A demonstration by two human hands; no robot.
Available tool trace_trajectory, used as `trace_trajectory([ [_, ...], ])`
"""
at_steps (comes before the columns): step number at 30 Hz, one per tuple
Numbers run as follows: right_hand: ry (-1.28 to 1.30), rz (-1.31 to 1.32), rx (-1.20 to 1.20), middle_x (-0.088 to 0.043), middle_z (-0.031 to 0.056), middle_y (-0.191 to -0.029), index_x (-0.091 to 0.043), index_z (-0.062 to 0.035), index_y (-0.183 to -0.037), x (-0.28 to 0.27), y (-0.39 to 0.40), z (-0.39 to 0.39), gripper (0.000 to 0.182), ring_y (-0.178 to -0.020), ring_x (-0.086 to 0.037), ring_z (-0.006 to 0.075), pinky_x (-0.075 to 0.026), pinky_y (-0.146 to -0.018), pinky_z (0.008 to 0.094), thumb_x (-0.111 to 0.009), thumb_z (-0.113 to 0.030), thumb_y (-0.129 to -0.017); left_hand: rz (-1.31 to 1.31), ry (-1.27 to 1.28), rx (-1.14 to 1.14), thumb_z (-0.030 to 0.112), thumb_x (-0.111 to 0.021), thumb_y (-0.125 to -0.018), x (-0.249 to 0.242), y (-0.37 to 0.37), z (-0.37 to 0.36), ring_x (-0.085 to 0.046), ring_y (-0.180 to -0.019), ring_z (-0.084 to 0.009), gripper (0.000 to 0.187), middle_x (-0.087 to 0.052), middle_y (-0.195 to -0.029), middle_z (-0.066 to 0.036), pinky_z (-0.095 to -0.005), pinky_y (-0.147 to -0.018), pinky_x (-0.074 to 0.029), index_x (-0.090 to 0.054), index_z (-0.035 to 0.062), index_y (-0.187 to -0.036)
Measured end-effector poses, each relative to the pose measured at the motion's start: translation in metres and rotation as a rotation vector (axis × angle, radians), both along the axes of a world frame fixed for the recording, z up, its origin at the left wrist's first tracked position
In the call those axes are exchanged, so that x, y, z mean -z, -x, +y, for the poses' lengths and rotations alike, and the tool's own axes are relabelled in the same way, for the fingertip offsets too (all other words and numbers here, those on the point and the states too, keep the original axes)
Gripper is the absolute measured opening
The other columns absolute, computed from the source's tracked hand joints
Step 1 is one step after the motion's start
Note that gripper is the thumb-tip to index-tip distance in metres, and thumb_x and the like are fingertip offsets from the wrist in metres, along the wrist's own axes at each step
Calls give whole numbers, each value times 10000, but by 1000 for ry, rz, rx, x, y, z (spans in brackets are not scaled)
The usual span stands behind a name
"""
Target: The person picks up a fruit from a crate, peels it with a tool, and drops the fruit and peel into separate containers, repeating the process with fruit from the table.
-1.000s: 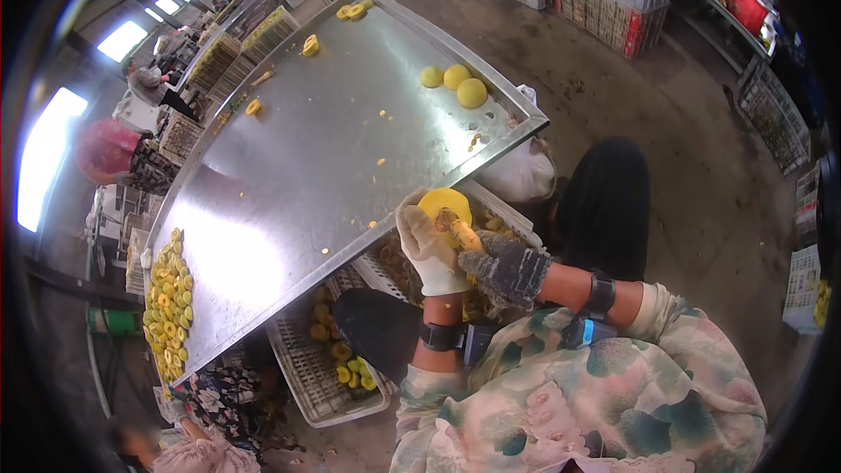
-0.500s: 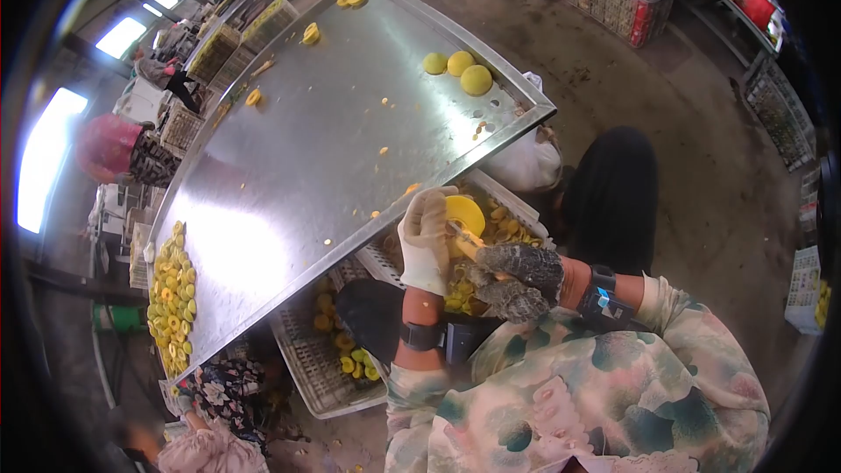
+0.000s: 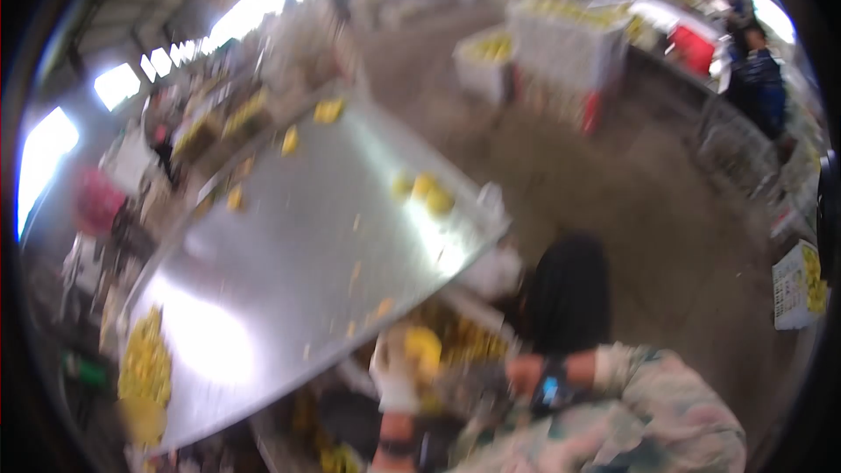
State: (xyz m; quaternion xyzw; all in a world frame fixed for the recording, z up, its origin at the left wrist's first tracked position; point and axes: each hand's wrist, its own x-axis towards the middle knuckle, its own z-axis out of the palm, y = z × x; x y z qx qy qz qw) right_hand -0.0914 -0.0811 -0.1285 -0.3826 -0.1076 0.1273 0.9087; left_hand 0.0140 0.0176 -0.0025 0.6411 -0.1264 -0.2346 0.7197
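The view is smeared by motion. My left hand (image 3: 392, 374), in a white glove, is closed on a yellow peach half (image 3: 423, 350) below the near edge of the metal table (image 3: 307, 228). Close to the fruit on its right is my right hand (image 3: 477, 385), in a dark grey glove. Its fingers look curled, but blur hides what lies in them. Cut yellow fruit pieces (image 3: 469, 337) fill a crate just beyond my hands. Several whole yellow peaches (image 3: 425, 188) rest near the table's right corner, and a heap of halves (image 3: 144, 359) lies at its left end.
White crates (image 3: 565, 44) of fruit stand stacked on the floor ahead. Another fruit crate (image 3: 795, 289) is at the far right. My dark-clad knee (image 3: 569, 289) is right of the table corner. A person in pink (image 3: 96, 201) is at the left; another person (image 3: 760, 79) is at right.
My view has tilted up and blurred, so the table and my hands sit lower in it. The peach half stays in my left hand. The orange-handled tool seen earlier in my right hand is indistinct now.
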Motion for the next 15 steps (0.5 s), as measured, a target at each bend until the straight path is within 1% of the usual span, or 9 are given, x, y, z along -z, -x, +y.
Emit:
trace_trajectory([
  [1,-73,154,-16,-591,61,-974,-509,-98,-1130,-48,9,-7,304,-765,-573,164,-474,-677,304,-417,-288,-912,-191,-27,66,204,-497,-877,24,-10,3,-585,-688,-160,237,-608,-895,-93,-246,-503,-469,-561,5,-991],
  [2,-67,208,0,-590,66,-981,-507,-95,-1134,-72,11,-13,310,-775,-572,169,-472,-684,307,-420,-290,-910,-43,-9,7,248,-490,-878,25,-8,4,-569,-707,-166,264,-593,-869,-90,-267,-543,-470,-571,2,-931],
  [4,-37,242,26,-586,75,-995,-502,-89,-1142,-90,8,-14,323,-796,-570,180,-468,-699,313,-427,-294,-905,-74,-106,-162,324,-491,-897,9,8,3,-597,-648,-201,344,-631,-775,-95,-290,-584,-487,-601,-2,-912],
  [5,-25,251,32,-584,80,-1002,-499,-85,-1146,-95,8,-13,330,-806,-568,185,-466,-706,316,-431,-296,-902,-87,-90,-155,324,-491,-897,3,6,0,-597,-648,-201,344,-631,-775,-95,-290,-584,-487,-601,-2,-912],
  [7,-14,267,39,-580,89,-1016,-495,-79,-1154,-98,7,-10,344,-827,-566,196,-462,-721,322,-438,-300,-897,-142,-2,-79,317,-493,-899,-2,3,1,-592,-665,-161,336,-629,-789,-81,-271,-593,-486,-594,-1,-942],
  [11,10,274,36,-573,108,-1043,-485,-66,-1170,-99,5,-3,374,-869,-561,218,-454,-751,334,-453,-309,-888,-135,65,22,333,-484,-900,2,-3,4,-588,-644,-175,352,-624,-780,-91,-276,-591,-490,-578,0,-969],
  [13,15,269,26,-569,117,-1057,-480,-60,-1178,-97,3,-1,389,-889,-558,228,-450,-766,340,-460,-313,-883,8,286,11,361,-457,-905,9,1,5,-584,-609,-184,383,-621,-759,-114,-273,-579,-492,-555,3,-1000],
  [14,15,265,17,-567,122,-1064,-478,-56,-1182,-96,2,0,397,-900,-557,234,-447,-773,343,-464,-315,-880,5,287,13,361,-457,-905,10,-1,8,-584,-609,-184,383,-621,-759,-114,-273,-579,-492,-555,3,-1000],
  [15,24,258,8,-565,126,-1071,-475,-53,-1186,-93,1,1,405,-910,-556,239,-445,-781,346,-467,-317,-878,19,355,141,369,-439,-909,4,0,10,-582,-626,-187,393,-618,-779,-118,-277,-591,-493,-545,5,-1011],
])
